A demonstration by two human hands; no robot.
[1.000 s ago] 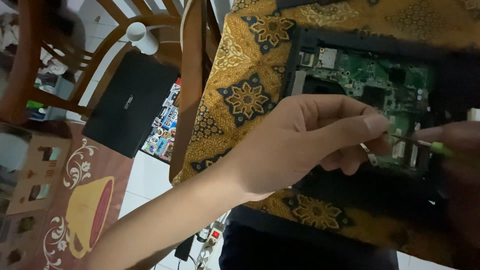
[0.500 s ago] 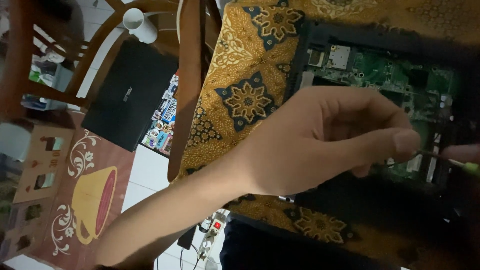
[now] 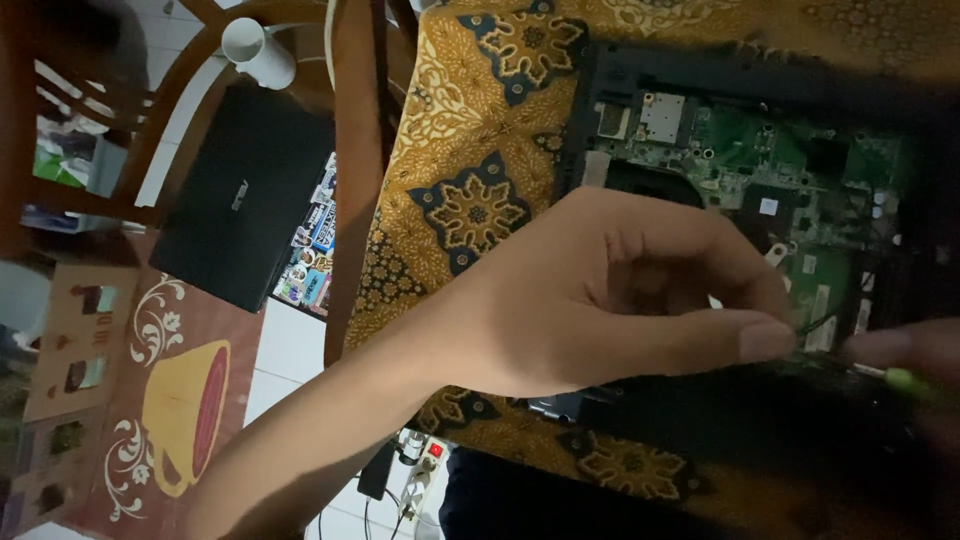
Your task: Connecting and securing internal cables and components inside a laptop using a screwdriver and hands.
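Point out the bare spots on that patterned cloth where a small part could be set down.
Bare patterned cloth lies left of the opened laptop, bounded by the wooden chair rail. A dimmer strip runs below the laptop's near edge. It is crowded over the green circuit board, where the left hand and right hand with its green-handled screwdriver meet.

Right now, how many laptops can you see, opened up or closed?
2: an opened laptop with its green board bared on the patterned cloth, and a closed black laptop on the chair, upper left. Others may sit outside the frame.

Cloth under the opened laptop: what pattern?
The cloth is mustard-gold batik with dark blue floral medallions; it shows clearly in the head view.
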